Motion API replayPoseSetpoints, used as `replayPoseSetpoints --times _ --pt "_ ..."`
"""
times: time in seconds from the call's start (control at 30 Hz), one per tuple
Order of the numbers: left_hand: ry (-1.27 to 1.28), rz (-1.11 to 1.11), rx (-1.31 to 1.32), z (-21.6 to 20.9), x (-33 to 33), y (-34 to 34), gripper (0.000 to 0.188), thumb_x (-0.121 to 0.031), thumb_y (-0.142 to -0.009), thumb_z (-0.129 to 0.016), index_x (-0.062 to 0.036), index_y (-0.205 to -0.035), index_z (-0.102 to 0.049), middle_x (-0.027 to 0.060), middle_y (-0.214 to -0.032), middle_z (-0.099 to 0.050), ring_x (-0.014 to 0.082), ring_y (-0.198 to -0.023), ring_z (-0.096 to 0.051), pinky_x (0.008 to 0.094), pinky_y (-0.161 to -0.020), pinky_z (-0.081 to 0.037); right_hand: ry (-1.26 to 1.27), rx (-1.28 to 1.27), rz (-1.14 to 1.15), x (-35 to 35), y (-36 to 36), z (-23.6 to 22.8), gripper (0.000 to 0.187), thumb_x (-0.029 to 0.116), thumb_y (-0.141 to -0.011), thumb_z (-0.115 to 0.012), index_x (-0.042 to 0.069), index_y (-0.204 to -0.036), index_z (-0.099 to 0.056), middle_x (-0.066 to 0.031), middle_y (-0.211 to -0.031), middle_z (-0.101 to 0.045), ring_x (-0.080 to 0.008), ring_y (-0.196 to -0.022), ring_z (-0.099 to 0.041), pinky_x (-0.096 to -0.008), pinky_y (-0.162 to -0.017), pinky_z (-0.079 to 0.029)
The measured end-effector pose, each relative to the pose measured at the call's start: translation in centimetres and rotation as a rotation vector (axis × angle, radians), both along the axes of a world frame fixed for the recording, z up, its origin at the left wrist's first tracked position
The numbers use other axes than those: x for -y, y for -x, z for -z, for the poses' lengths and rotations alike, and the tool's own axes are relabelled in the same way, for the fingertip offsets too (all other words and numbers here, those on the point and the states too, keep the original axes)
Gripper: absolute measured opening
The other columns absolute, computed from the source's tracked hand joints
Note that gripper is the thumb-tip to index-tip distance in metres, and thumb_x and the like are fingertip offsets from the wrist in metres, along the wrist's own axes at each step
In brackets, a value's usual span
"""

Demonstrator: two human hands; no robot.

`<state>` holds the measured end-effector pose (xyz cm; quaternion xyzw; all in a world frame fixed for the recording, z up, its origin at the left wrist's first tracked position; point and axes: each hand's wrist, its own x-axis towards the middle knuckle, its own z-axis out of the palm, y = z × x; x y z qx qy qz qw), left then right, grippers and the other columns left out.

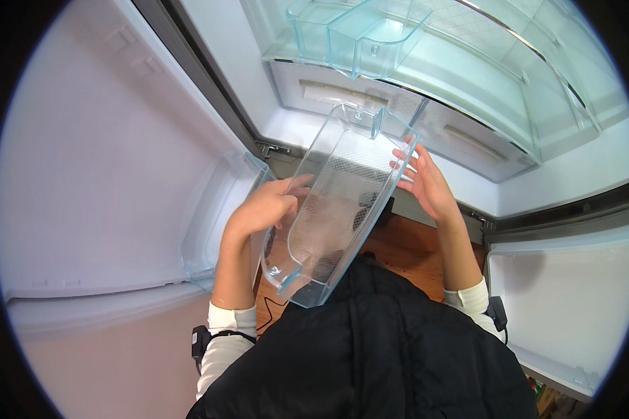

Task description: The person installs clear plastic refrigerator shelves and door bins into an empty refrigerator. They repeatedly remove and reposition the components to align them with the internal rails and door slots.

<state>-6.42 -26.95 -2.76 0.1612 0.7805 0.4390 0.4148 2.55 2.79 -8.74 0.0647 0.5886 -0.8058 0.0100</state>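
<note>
I hold a long clear blue-tinted door bin (pixel 332 209) out in front of my chest, its open side facing up toward me. My left hand (pixel 264 206) grips its left long wall with the thumb inside. On the opposite side my right hand (pixel 426 185) presses against the right wall near the far end, fingers spread along the rim. The bin's near end hangs above my dark jacket. The open fridge lies beyond it.
Two more clear bins (pixel 360 31) sit on a glass shelf (pixel 468 77) inside the open fridge. A fitted bin (pixel 220 209) remains in the left white door (pixel 98 160). The right door (pixel 566 300) stands open. Wooden floor (pixel 405 244) shows below.
</note>
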Motion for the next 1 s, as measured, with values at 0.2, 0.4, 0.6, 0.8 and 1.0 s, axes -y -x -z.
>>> replayPoseSetpoints --times 0.2,0.4,0.6,0.8,1.0 --pt "0.083 0.073 -0.044 -0.9 1.7 0.0 0.075 -0.014 -0.062 -0.045 -0.0083 -0.136 -0.04 0.0138 -0.123 -0.056 0.0187 -0.079 -0.061 0.026 -0.056 -0.048 -0.094 -0.041 -0.187 -1.1 1.1 -0.6 0.065 0.05 -0.092 -0.044 0.004 -0.138 -0.032 -0.0125 -0.133 -0.041 -0.0255 -0.118 -0.044 -0.0381 -0.093 -0.041" --pt "0.122 0.23 -0.252 0.4 2.7 -1.0 0.064 -0.015 -0.067 -0.046 -0.008 -0.131 -0.046 0.0196 -0.106 -0.062 0.026 -0.079 -0.06 0.0327 -0.065 -0.047 -0.137 0.087 -0.37 -1.8 2.0 1.2 0.057 0.046 -0.095 -0.038 0.002 -0.132 -0.039 -0.0115 -0.128 -0.048 -0.0233 -0.111 -0.051 -0.0366 -0.089 -0.044" --pt "0.111 0.292 -0.262 5.2 3.1 -1.8 0.049 -0.021 -0.079 -0.049 -0.0129 -0.128 -0.049 0.0182 -0.095 -0.063 0.0299 -0.085 -0.059 0.0349 -0.077 -0.044 -0.235 0.198 -0.546 -1.4 1.1 2.9 0.091 0.049 -0.075 -0.063 0.001 -0.141 -0.022 -0.0186 -0.128 -0.045 -0.0275 -0.108 -0.055 -0.0374 -0.087 -0.043" --pt "-0.33 -0.076 -0.141 10.9 7.7 -2.1 0.048 -0.032 -0.091 -0.05 -0.0053 -0.13 -0.046 0.0122 -0.109 -0.062 0.0217 -0.095 -0.06 0.034 -0.082 -0.046 -0.098 0.333 -0.408 -0.5 0.4 4.8 0.086 0.034 -0.068 -0.066 0.0 -0.139 -0.029 -0.0206 -0.128 -0.043 -0.0276 -0.104 -0.055 -0.0384 -0.087 -0.044" --pt "-0.429 -0.646 -0.261 12.6 10.1 -5.6 0.051 -0.032 -0.095 -0.044 -0.0038 -0.136 -0.036 0.011 -0.134 -0.044 0.0224 -0.119 -0.046 0.0348 -0.092 -0.042 0.003 0.264 -0.172 -1.5 -1.2 3.8 0.085 0.034 -0.065 -0.067 0.0 -0.135 -0.034 -0.0192 -0.126 -0.043 -0.0291 -0.104 -0.055 -0.0402 -0.083 -0.048"
